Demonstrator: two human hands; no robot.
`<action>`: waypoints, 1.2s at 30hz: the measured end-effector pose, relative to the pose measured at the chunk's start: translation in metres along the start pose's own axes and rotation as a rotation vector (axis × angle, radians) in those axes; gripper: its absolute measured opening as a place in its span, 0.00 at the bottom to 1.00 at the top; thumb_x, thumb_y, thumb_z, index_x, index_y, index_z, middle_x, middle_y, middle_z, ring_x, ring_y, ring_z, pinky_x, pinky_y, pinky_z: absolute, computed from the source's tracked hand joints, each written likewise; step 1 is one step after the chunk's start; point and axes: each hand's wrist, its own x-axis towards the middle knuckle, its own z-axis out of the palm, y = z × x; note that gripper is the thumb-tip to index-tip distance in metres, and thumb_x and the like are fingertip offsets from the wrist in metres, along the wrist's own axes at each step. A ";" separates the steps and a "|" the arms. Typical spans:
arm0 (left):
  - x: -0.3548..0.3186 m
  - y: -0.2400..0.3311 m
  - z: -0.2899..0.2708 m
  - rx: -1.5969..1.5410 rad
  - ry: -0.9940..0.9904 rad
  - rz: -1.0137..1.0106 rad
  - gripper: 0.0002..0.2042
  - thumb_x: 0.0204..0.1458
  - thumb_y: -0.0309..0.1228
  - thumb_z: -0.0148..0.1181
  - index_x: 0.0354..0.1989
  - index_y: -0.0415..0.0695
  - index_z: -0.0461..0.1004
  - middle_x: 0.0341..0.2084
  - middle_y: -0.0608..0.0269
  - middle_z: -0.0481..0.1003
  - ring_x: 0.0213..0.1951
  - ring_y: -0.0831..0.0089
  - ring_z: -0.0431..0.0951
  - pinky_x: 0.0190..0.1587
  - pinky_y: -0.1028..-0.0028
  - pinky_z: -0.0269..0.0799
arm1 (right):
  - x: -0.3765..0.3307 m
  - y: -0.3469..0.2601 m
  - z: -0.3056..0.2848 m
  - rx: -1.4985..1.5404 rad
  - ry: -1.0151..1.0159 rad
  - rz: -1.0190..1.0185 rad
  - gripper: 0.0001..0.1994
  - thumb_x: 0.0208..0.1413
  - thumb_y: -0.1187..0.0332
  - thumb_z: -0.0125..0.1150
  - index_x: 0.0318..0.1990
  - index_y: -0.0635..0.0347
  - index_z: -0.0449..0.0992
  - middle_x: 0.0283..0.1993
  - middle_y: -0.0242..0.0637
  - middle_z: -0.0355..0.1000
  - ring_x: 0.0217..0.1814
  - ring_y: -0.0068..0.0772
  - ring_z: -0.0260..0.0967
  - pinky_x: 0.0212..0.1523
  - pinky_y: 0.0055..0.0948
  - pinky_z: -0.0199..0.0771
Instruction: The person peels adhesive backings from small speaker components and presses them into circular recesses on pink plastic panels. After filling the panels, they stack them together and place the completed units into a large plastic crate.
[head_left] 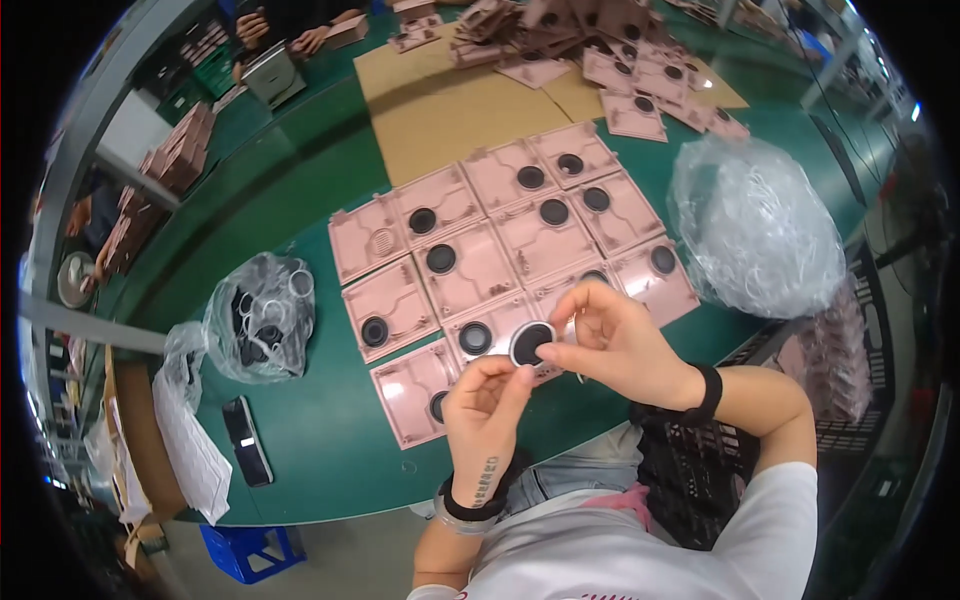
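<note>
Between my two hands is a round black disc with a white ring around its edge (531,343), perhaps a small speaker. My left hand (482,408) pinches its lower left edge between thumb and fingers. From the right, my right hand (632,345) grips the rim, thumb on the disc's face. Below lie several pink plastic panels (468,285) in rows, edge to edge. Most carry a black disc, such as this one (441,258). A panel at the far left shows a bare slotted grille (383,242). My hands partly cover the nearest panels.
At left, a clear bag (262,320) holds black discs and white rings, with a phone (247,440) nearer me. A large bag of pale rings (755,230) sits right. Beyond are cardboard (430,110) and heaped panels (540,40). Another person's hand (312,40) shows across the table.
</note>
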 end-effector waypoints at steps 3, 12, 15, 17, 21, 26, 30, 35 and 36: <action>0.004 -0.004 0.001 0.040 -0.029 -0.052 0.05 0.54 0.21 0.56 0.37 0.35 0.70 0.32 0.64 0.74 0.35 0.81 0.75 0.37 0.83 0.70 | 0.000 -0.001 -0.007 -0.259 0.025 -0.183 0.11 0.46 0.76 0.67 0.37 0.62 0.73 0.29 0.26 0.69 0.24 0.13 0.58 0.22 0.16 0.56; 0.003 -0.001 0.007 0.195 -0.063 -0.020 0.05 0.56 0.23 0.54 0.38 0.35 0.71 0.32 0.64 0.74 0.35 0.80 0.76 0.37 0.83 0.71 | 0.003 0.007 -0.008 -0.363 -0.035 -0.361 0.07 0.44 0.74 0.68 0.33 0.59 0.79 0.29 0.30 0.71 0.22 0.18 0.58 0.21 0.20 0.57; 0.004 0.000 0.008 0.226 -0.047 -0.021 0.05 0.56 0.22 0.54 0.38 0.34 0.71 0.32 0.64 0.74 0.35 0.80 0.76 0.36 0.83 0.71 | 0.003 0.006 -0.009 -0.374 -0.046 -0.351 0.07 0.45 0.73 0.67 0.33 0.59 0.78 0.29 0.30 0.71 0.22 0.18 0.59 0.21 0.20 0.57; 0.004 0.001 0.008 0.242 -0.041 -0.021 0.05 0.56 0.22 0.54 0.38 0.34 0.71 0.32 0.64 0.74 0.35 0.80 0.76 0.36 0.83 0.71 | 0.003 0.007 -0.009 -0.388 -0.057 -0.344 0.07 0.45 0.73 0.67 0.33 0.59 0.78 0.29 0.31 0.71 0.22 0.19 0.60 0.21 0.20 0.58; 0.003 0.001 0.008 0.230 -0.029 -0.040 0.05 0.55 0.22 0.54 0.37 0.33 0.71 0.32 0.64 0.74 0.35 0.80 0.76 0.35 0.83 0.71 | 0.003 0.010 -0.008 -0.382 -0.063 -0.367 0.07 0.46 0.73 0.67 0.34 0.59 0.78 0.30 0.32 0.72 0.24 0.21 0.64 0.22 0.21 0.62; 0.003 0.003 0.006 0.266 -0.021 -0.025 0.04 0.55 0.21 0.54 0.37 0.33 0.70 0.33 0.63 0.74 0.34 0.81 0.76 0.35 0.83 0.71 | 0.002 0.012 -0.007 -0.412 -0.065 -0.401 0.07 0.46 0.73 0.66 0.34 0.60 0.78 0.31 0.33 0.72 0.28 0.24 0.69 0.25 0.21 0.67; 0.004 0.004 0.008 0.218 -0.006 -0.016 0.04 0.55 0.20 0.54 0.36 0.33 0.70 0.32 0.63 0.74 0.33 0.81 0.75 0.34 0.83 0.70 | 0.000 0.013 -0.005 -0.429 -0.062 -0.464 0.07 0.45 0.74 0.67 0.34 0.61 0.78 0.32 0.34 0.72 0.30 0.26 0.71 0.27 0.22 0.72; 0.002 -0.004 0.008 0.425 0.034 0.143 0.03 0.54 0.21 0.55 0.34 0.33 0.71 0.30 0.62 0.74 0.29 0.81 0.75 0.31 0.83 0.69 | -0.001 0.014 -0.004 -0.455 -0.051 -0.468 0.08 0.44 0.76 0.67 0.34 0.61 0.78 0.32 0.35 0.73 0.30 0.27 0.73 0.28 0.22 0.74; 0.002 -0.005 0.008 0.542 0.043 0.217 0.03 0.54 0.22 0.56 0.34 0.34 0.71 0.29 0.62 0.74 0.28 0.81 0.75 0.30 0.83 0.69 | -0.001 0.013 -0.004 -0.463 -0.055 -0.463 0.08 0.44 0.76 0.67 0.33 0.61 0.77 0.31 0.35 0.73 0.30 0.27 0.73 0.28 0.22 0.74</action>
